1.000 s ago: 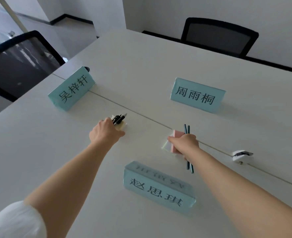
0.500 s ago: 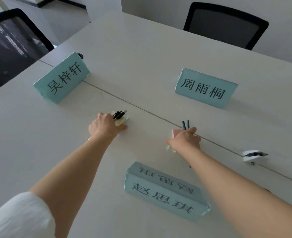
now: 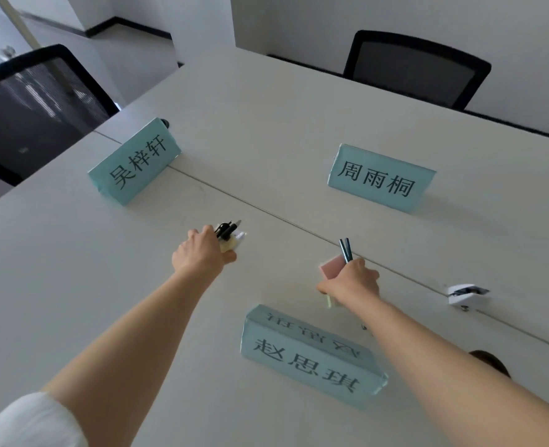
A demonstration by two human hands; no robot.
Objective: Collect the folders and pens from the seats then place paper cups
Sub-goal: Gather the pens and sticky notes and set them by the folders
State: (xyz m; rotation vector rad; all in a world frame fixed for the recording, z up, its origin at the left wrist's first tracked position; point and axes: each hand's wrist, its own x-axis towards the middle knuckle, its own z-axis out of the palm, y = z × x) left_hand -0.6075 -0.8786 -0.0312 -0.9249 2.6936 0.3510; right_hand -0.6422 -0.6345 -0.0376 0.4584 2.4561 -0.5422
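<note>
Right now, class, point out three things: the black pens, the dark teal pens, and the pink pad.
black pens (image 3: 227, 228), head view: on the clipped barrels above the left hand.
dark teal pens (image 3: 345, 247), head view: on the shafts above the right hand.
pink pad (image 3: 332, 268), head view: on its exposed face.

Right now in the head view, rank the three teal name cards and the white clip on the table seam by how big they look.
1. Nearest name card, though closeness to the camera inflates it.
2. Far right name card and far left name card: look alike, unranked.
3. White clip, clearly smallest.
</note>
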